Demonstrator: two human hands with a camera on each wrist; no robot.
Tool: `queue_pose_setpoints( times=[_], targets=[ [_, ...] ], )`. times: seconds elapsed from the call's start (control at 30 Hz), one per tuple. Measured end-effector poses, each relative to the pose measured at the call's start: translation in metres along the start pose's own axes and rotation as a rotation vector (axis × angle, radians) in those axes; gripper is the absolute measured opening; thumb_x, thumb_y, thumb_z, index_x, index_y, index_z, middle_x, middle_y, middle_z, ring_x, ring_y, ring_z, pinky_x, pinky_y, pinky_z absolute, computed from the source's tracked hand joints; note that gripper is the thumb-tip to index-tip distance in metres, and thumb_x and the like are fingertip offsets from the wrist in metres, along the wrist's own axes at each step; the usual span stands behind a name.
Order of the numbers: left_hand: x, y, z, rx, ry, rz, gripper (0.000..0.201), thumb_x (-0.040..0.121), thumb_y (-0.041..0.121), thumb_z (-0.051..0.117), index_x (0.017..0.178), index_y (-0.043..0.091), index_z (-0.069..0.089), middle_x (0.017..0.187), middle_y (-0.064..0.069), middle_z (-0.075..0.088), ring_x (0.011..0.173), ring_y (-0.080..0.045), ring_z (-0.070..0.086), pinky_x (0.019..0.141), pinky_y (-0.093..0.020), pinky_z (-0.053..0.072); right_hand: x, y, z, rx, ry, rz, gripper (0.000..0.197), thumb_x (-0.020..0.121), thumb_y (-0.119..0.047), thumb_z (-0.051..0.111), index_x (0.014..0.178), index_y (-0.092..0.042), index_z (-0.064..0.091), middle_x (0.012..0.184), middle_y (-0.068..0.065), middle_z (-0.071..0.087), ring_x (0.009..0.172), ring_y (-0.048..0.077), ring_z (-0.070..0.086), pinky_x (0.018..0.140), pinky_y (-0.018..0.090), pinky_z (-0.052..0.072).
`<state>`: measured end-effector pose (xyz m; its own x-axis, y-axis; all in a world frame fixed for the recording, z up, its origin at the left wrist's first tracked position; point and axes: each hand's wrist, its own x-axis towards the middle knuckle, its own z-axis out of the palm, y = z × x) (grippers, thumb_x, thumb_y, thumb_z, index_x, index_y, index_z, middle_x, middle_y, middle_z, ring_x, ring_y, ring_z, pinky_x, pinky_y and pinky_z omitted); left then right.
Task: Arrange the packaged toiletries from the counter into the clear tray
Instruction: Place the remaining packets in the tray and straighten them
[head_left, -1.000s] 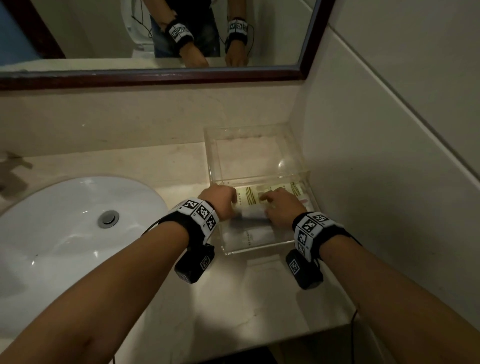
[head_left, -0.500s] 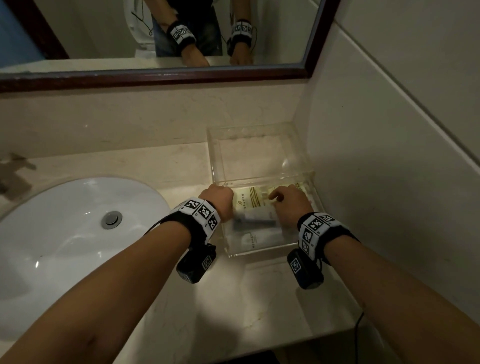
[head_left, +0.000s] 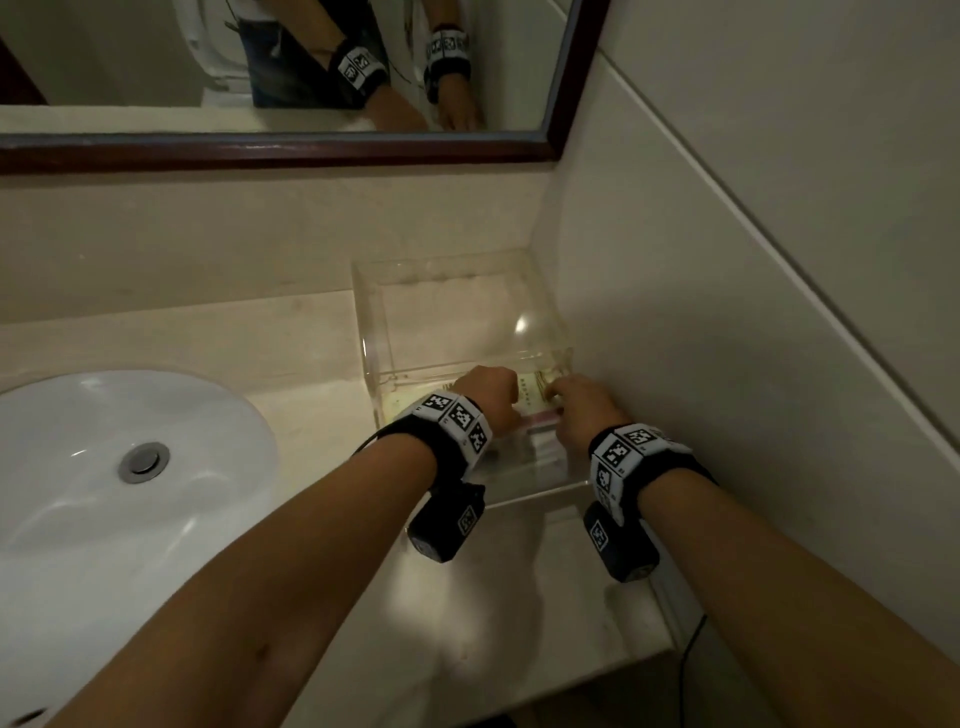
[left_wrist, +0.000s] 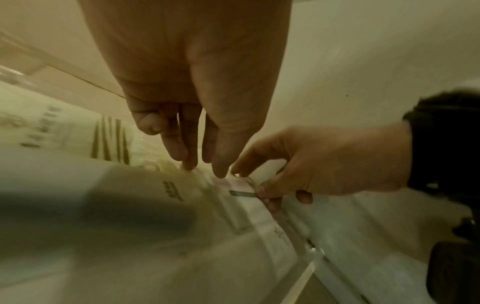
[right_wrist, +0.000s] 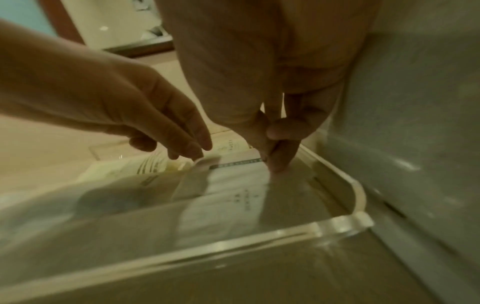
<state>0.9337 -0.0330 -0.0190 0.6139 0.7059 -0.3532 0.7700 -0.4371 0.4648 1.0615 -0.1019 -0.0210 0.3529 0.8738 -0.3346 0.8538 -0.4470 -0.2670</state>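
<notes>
The left hand (left_wrist: 197, 115) had straight fingers pressing the packets (right_wrist: 233, 197) flat inside the clear tray (right_wrist: 359, 193), while the right hand (right_wrist: 275, 127) pinched one packet's edge. Probably best to nudge gently so nothing buckled against the wall.

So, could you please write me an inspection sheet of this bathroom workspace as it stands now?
Surface: pale stone counter, white basin at its left.
Job's things: clear tray in the corner by the wall; packaged toiletries lie flat in its near part, the far part bare.
Clutter: nothing seen.
Grippers: left hand has straight fingers touching a packet edge; right hand pinches a packet corner near the tray's right wall.
Cables: thin dark cable hangs below the right arm; another by the left wristband.
Surroundings: dark-framed mirror above, tiled wall on the right.
</notes>
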Motion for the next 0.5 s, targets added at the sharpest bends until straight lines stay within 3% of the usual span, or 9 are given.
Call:
queue_pose_setpoints(
  times=[0.1,0.27,0.5],
  targets=[
    [0.005,0.007,0.007,0.031,0.0,-0.021,0.045,0.085,0.037,0.067,0.117,0.005,0.061,0.118,-0.014,0.063,0.11,-0.031,0.059,0.091,-0.037,0.048,0.001,0.0,-0.002,-0.12,-0.013,-0.027,0.039,0.086,-0.005,0.056,0.123,-0.017,0.057,0.13,0.008,0.052,0.117,0.028,0.054,0.1,0.041,0.046],
    [0.013,-0.001,0.008,0.044,-0.008,-0.071,0.028,0.087,0.016,0.06,0.112,0.006,0.068,0.116,-0.013,0.067,0.105,-0.031,0.064,0.089,-0.036,0.053,0.002,-0.002,-0.003,-0.191,-0.017,-0.036,0.036,0.088,-0.008,0.057,0.124,-0.014,0.056,0.131,0.008,0.048,0.114,0.03,0.055,0.097,0.042,0.049],
    [0.016,-0.004,0.011,0.101,-0.001,-0.065,0.024,0.087,0.016,0.058,0.103,0.001,0.069,0.107,-0.017,0.069,0.099,-0.033,0.064,0.082,-0.036,0.052,0.0,-0.001,-0.003,-0.193,0.0,-0.038,0.038,0.09,-0.009,0.054,0.127,-0.013,0.054,0.133,0.01,0.045,0.112,0.031,0.056,0.096,0.041,0.049]
  ],
)
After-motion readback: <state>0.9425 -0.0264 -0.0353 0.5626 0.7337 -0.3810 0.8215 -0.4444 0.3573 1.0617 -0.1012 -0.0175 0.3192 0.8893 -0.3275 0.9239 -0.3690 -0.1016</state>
